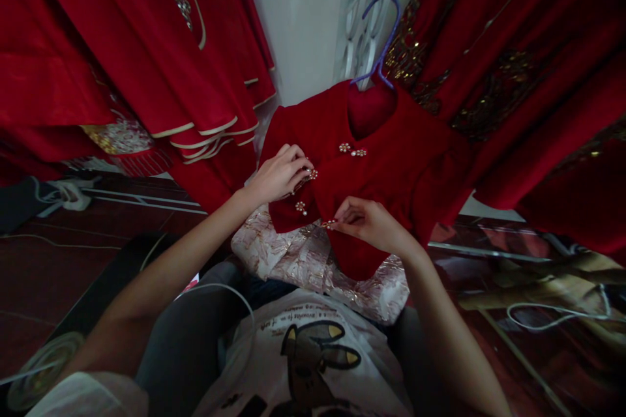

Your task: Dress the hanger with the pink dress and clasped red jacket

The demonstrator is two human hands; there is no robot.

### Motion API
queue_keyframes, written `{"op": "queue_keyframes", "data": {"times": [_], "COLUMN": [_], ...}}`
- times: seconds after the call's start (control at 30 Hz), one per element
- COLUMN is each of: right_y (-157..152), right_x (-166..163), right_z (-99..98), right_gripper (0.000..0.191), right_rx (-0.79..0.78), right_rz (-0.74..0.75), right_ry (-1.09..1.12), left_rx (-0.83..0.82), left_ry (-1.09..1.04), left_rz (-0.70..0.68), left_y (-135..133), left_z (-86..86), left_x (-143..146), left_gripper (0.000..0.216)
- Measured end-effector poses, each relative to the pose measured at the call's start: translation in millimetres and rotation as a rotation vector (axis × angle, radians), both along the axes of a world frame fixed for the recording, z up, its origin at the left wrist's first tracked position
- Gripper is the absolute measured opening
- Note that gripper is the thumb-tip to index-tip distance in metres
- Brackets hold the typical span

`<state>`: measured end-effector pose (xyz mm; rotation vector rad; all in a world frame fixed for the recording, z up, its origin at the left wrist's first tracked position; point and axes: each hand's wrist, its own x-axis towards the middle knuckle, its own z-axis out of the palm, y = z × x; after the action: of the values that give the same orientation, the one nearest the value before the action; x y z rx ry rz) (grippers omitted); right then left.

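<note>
Right hand [362, 220] narrowed to a pinch on a beaded clasp [329, 225], at the right front edge of a red jacket [391, 176]. Points leftward from the fingertips, long axis of the clasp nearly level across the front. Lies nearest the right hand, touching it; sits below and to the right of a lower flower fastener [300, 207], apart from it. Left hand [278, 174] just above that fastener, also narrow, fingertips pinched at an upper flower fastener [313, 174]. Up at the neckline, a flower pair [359, 152], close together. Under the jacket, a pale brocade cloth [274, 247]; at the neck opening, a purple hanger [379, 69].
</note>
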<state>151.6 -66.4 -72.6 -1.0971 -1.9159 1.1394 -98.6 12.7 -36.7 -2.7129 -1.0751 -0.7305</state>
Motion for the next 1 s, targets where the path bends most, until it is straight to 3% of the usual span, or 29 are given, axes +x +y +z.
{"op": "queue_keyframes", "data": {"times": [0.27,0.53,0.63,0.73,0.9,1.0], "right_y": [0.3,-0.6,-1.6,-3.8,-12.8,-19.1], "right_x": [-5.5,-1.7,-0.4,3.4,17.2,25.4], "right_z": [-0.3,4.4,6.3,8.4,22.7,34.2], "right_gripper": [0.016,0.015,0.018,0.018,0.019,0.02], "right_rx": [0.021,0.001,-0.006,-0.04,-0.096,-0.111], "right_rz": [-0.017,-0.035,-0.035,0.023,0.166,0.172], "right_ry": [0.039,0.049,0.047,0.021,-0.043,-0.062], "left_rx": [0.074,0.19,0.173,0.169,0.231,0.262], "left_ry": [0.069,0.015,-0.028,-0.051,-0.002,0.029], "left_rz": [-0.185,-0.045,0.019,0.042,-0.036,-0.003], "left_y": [13.0,6.2,-0.1,-4.7,-3.8,3.6], "left_z": [17.6,-12.8,-14.6,-3.1,25.7,32.2], "left_x": [2.6,8.7,13.2,23.6,57.4,77.4], "left_gripper": [0.017,0.022,0.023,0.026,0.028,0.025]}}
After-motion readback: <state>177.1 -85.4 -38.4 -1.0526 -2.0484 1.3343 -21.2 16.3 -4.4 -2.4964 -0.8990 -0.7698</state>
